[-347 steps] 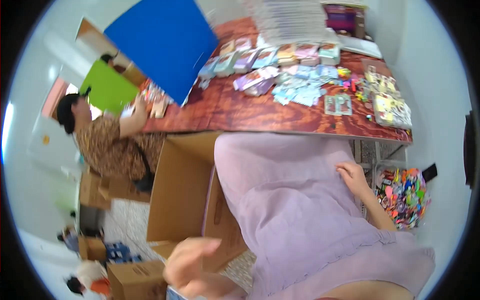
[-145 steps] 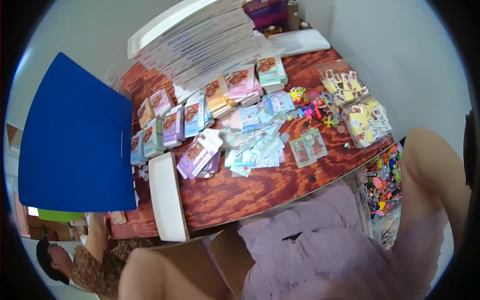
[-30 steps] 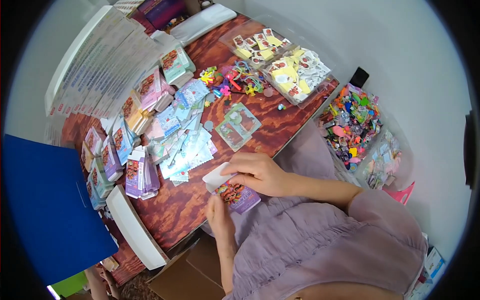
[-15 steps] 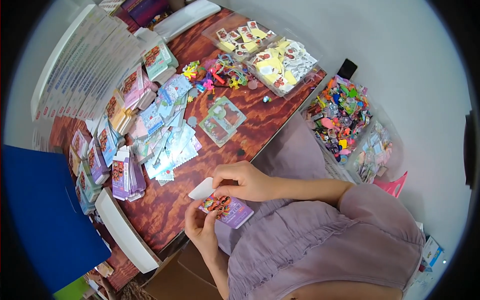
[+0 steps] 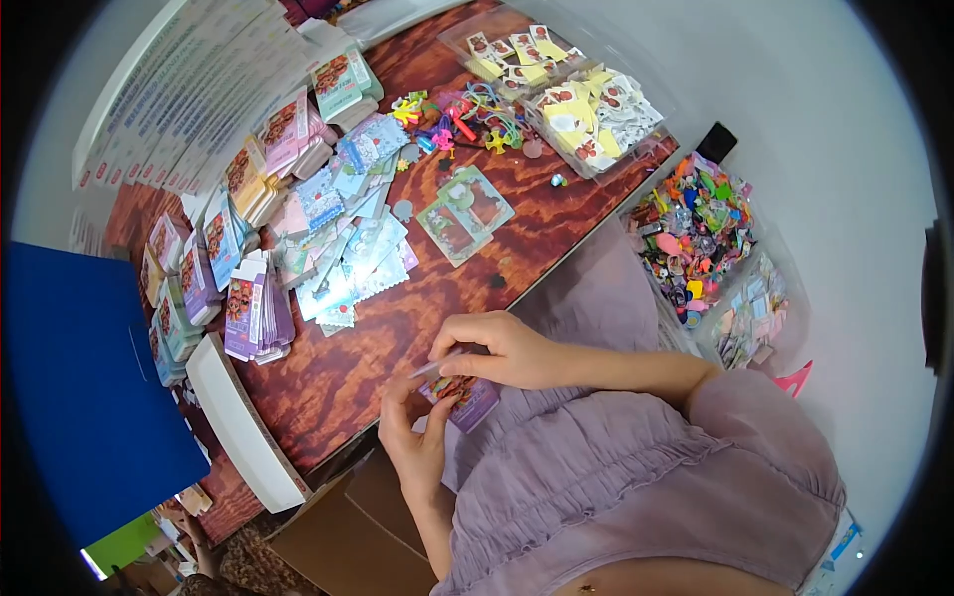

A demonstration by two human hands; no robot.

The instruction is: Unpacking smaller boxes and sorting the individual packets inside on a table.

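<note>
Close to my lap, beyond the table's front edge, I hold a small flat purple box (image 5: 475,405) with a colourful cartoon picture on it. My left hand (image 5: 412,432) grips its left side, thumb on the front and fingers behind. At the top, my right hand (image 5: 492,348) pinches the white flap, now seen nearly edge-on; its fingers partly cover the picture. Whatever is inside the box is hidden. On the table to the left stands a fanned stack of similar purple boxes (image 5: 256,308). Shiny printed sachets (image 5: 348,258) lie heaped beside it.
Two transparent cards (image 5: 465,216) and a pile of small colourful toys (image 5: 462,124) lie on the wood-patterned table (image 5: 397,318). Behind are clear trays of printed slips (image 5: 596,114). A bin of trinkets (image 5: 691,238) stands right; a white tray (image 5: 238,427) and blue panel (image 5: 99,387) left. Another person's hand (image 5: 197,536) shows lower left.
The white flap has tilted from face-on to nearly edge-on under my right fingers. My hands and the box have shifted slightly, and the whole view has moved a little.
</note>
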